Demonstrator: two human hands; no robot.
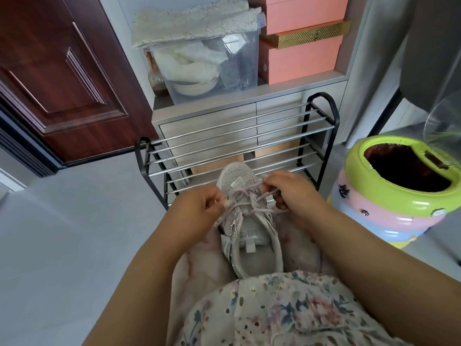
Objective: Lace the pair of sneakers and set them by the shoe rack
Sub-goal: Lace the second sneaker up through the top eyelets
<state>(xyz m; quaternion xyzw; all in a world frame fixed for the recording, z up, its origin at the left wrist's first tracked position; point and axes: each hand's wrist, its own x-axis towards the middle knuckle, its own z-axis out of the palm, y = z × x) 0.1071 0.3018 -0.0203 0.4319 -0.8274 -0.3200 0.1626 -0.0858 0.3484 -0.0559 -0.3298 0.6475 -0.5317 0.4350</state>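
Grey mesh sneaker (245, 221) on the lap, at six o'clock of the black-framed steel-bar shoe rack (237, 136); left hand (197, 213) and right hand (287, 193) each pinch the pale lilac lace (245, 204), so uneven pulling may unthread an end.

A sneaker (245, 216) is held on the lap, toe toward the rack (239, 143), which is set on the floor (74, 233) just beyond it. The left hand (199, 208) is placed at the sneaker's left and the right hand (287, 193) at its right, each on the lace (247, 196). Behind the rack, a cabinet (212, 126) is seen; on it a bin (207, 63) is set left of stacked boxes (299, 41). A door (62, 78) lies left, a pail (399, 188) right.
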